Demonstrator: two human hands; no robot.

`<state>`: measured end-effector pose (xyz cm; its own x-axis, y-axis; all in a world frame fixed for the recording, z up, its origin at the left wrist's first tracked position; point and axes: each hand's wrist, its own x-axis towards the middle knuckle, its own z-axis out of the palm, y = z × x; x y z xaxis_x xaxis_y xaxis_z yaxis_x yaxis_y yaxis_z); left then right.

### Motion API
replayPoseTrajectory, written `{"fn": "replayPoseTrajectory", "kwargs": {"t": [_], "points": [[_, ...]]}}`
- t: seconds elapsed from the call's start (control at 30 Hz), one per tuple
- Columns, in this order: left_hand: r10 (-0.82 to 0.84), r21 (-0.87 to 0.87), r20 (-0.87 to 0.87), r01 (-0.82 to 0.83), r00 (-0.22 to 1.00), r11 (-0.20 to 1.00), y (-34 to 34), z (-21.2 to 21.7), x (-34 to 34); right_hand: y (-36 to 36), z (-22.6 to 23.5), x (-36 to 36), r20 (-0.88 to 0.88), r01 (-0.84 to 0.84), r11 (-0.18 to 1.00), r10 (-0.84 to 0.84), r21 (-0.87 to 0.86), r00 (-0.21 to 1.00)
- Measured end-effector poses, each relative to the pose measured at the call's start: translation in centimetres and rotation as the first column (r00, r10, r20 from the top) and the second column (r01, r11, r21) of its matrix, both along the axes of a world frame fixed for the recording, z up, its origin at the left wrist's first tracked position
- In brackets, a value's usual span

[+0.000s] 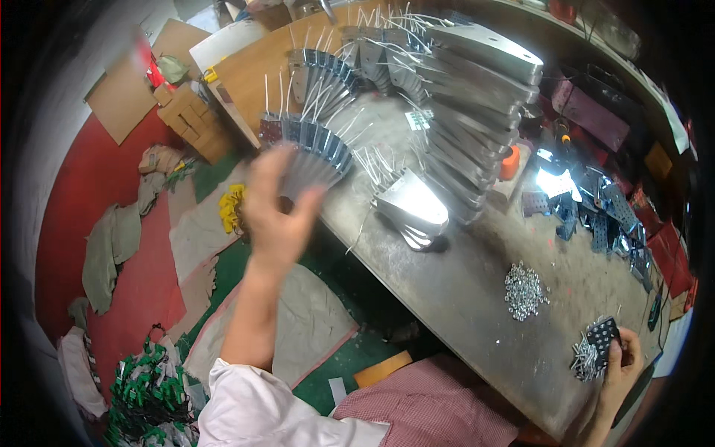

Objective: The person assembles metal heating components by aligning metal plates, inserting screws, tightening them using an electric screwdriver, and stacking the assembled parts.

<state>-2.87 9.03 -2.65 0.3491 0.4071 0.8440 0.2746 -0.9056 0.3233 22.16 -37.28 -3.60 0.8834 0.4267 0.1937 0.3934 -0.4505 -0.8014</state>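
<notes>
Perforated plate: one, in right hand; one bolt pile; one nut pile.

Extending the left forearm forward, away from the body, bare past a white sleeve and leaning slightly rightward up to the left wrist. Pointing the left fingers ahead and spreading the left thumb out to the right, with the left grip too blurred to tell whether clasping or loose. Reaching well out to the right with the other arm, bare at the right wrist. Bending the right fingers close beside the right thumb in a pinch, the right grip low and sharply seen.
</notes>
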Motion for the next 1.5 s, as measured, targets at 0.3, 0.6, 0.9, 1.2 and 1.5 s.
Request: {"fn": "replayPoseTrajectory", "kwargs": {"t": [0.3, 0.6, 0.9, 1.2, 1.5], "points": [[-0.121, 0.216, -0.750, 0.413, 0.650, 0.885, -5.0, -1.8, 7.4, 1.2, 1.1, -7.0, -0.031, -0.159, 0.987, 0.158, -0.025, 0.987], [-0.739, 0.055, -0.097, 0.745, 0.666, 0.664, -22.8, -2.2, 8.3, 1.6, -0.3, -9.5, -0.165, -0.550, 0.814, 0.578, 0.186, 0.799], [-0.973, -0.819, -0.165, 0.527, 0.161, 0.226, -28.5, -4.3, 12.3, -2.2, -4.7, -9.2, -0.142, 0.044, 0.957, -0.003, 0.288, 0.990], [-0.751, -0.911, 0.408, 0.284, 0.519, -0.299, -28.4, -6.1, 11.4, -6.6, -0.5, -0.2, -0.143, 0.310, 0.948, -0.318, -0.073, 0.937], [-0.697, -0.851, 0.521, 0.361, 0.493, -0.381, -28.6, -5.8, 12.1, -7.1, -3.5, 6.6, -0.068, 0.192, 0.899, -0.237, -0.394, 0.969]]}}
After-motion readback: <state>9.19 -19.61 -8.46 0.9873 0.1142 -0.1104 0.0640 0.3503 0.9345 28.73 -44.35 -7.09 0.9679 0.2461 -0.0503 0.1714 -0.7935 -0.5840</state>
